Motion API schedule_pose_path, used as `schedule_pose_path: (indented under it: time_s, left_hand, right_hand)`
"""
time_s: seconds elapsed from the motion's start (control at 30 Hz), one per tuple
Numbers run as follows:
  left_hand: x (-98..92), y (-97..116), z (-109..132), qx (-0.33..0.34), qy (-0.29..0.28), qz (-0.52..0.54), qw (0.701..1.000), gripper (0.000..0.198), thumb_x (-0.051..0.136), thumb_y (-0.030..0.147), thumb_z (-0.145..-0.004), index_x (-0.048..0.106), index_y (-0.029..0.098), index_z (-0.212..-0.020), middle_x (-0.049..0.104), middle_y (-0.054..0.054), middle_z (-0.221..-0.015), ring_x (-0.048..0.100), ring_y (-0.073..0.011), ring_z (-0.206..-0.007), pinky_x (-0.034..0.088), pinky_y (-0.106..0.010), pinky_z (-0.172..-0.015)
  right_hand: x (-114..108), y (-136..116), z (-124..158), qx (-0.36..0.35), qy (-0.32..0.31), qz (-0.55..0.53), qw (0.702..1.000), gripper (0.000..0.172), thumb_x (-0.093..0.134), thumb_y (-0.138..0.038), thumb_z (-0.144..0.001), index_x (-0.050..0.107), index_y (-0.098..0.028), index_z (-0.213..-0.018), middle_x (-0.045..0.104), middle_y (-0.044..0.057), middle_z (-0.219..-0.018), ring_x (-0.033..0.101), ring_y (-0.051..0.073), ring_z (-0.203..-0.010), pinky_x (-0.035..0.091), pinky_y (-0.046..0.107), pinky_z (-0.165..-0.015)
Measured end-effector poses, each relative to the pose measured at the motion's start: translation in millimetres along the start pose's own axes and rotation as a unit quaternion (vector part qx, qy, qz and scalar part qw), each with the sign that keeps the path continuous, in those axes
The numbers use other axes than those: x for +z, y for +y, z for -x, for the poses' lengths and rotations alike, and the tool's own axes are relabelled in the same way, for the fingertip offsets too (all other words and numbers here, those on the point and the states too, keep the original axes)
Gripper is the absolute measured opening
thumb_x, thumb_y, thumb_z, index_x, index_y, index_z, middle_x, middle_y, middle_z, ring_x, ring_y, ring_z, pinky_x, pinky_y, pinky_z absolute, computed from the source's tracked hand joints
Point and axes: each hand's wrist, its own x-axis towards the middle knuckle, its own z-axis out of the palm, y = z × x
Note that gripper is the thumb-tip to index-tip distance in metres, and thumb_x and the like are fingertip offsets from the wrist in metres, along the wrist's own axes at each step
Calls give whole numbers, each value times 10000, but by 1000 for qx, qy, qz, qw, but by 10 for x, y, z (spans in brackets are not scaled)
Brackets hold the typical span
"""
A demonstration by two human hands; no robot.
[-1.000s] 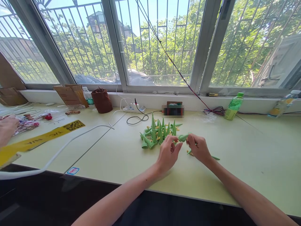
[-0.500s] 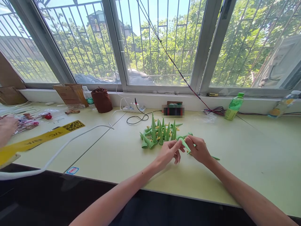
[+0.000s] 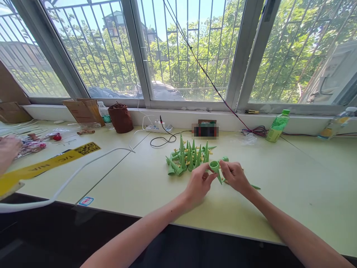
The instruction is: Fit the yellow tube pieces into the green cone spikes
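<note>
A green cone (image 3: 214, 166) with a round open end faces up toward me, its pointed tip angled down. My left hand (image 3: 198, 183) grips it from the left with thumb and fingers. Close to the cone's right side is my right hand (image 3: 234, 175), its fingers closed in a pinch; whatever is between them is too small to name. Behind my left hand stands a cluster of green spikes (image 3: 182, 160) with small yellow parts, some upright, some lying. More green pieces lie around my right hand, partly hidden by it.
Along the window are a power strip (image 3: 158, 128), a brown pouch (image 3: 121, 118), a green bottle (image 3: 278, 126) and cables. A white cable (image 3: 83, 167) and yellow strip (image 3: 52, 160) cross the left side. Another person's hand (image 3: 9, 150) is at far left.
The green cone has turned so its open end faces up toward me and its tip points more steeply down. My left hand's fingers have curled in around it.
</note>
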Motion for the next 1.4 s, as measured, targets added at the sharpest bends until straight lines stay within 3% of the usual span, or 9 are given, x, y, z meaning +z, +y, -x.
schedule_pose_path:
  time_s: [0.13,0.23,0.3,0.47,0.73,1.0,1.1,1.23,1.4]
  left_hand:
    - [-5,-32,-14,38,22,-40,998,238,523,266,-909,606,192,-1119,605,-23,-856,485,-54,-497,387,-179,-455]
    - [5,-36,-22,24,21,-29,999,233,530,269,-908,587,185,-1117,571,7,-757,476,-52,-469,396,-173,-447]
    - [21,-31,-23,6,9,-3,1000,249,545,298,-905,557,177,-1123,524,40,-675,456,-49,-430,402,-170,-431]
    - [42,-20,-30,-18,-11,97,995,385,606,375,-872,459,204,-1184,576,-6,-910,479,-17,-392,387,-158,-353]
    - [30,-18,-52,-47,-44,174,983,382,624,415,-861,445,207,-1127,539,28,-833,489,-32,-344,309,-152,-281]
    - [49,-97,-35,-9,-4,99,995,340,606,376,-879,472,219,-1149,562,6,-896,464,-17,-401,386,-158,-370]
    - [29,-120,-20,57,32,-1,998,283,569,311,-905,526,207,-1165,570,-21,-926,448,-23,-453,371,-159,-413]
    - [-5,-131,-4,162,53,-121,978,269,493,253,-951,590,204,-1197,588,-44,-908,449,-54,-528,391,-181,-499]
    - [10,-119,-2,129,55,-90,986,342,530,302,-941,590,213,-1267,635,-40,-874,471,-62,-503,407,-184,-489]
  right_hand:
    - [39,-5,-3,2,-19,-25,1000,523,354,-454,-994,304,-200,-539,289,-43,-470,263,82,-443,226,264,-459]
    - [56,6,-6,3,-9,-26,1000,513,351,-452,-995,299,-199,-551,278,-45,-480,254,81,-452,219,261,-460]
    - [56,19,-8,-2,1,-21,1000,511,351,-447,-996,285,-199,-554,262,-48,-482,241,79,-457,211,262,-464]
    - [47,24,-13,-12,20,-1,1000,509,343,-438,-1001,290,-196,-556,285,-48,-482,259,80,-462,217,260,-479]
    - [74,11,-6,16,12,-16,1000,520,338,-479,-997,358,-195,-562,359,-40,-476,317,81,-448,256,249,-471]
    - [106,18,0,68,8,-82,994,564,380,-563,-960,388,-196,-531,393,-23,-461,339,85,-433,283,246,-438]
    - [118,-5,-11,119,-19,-161,980,594,428,-618,-918,373,-202,-498,357,-31,-430,316,80,-400,267,247,-406]
    - [117,-69,-29,185,-59,-282,940,614,528,-686,-826,328,-214,-487,269,-63,-417,236,57,-364,184,236,-359]
    - [99,-122,-50,207,-52,-325,921,622,591,-697,-774,312,-214,-499,250,-75,-433,233,46,-360,157,222,-351]
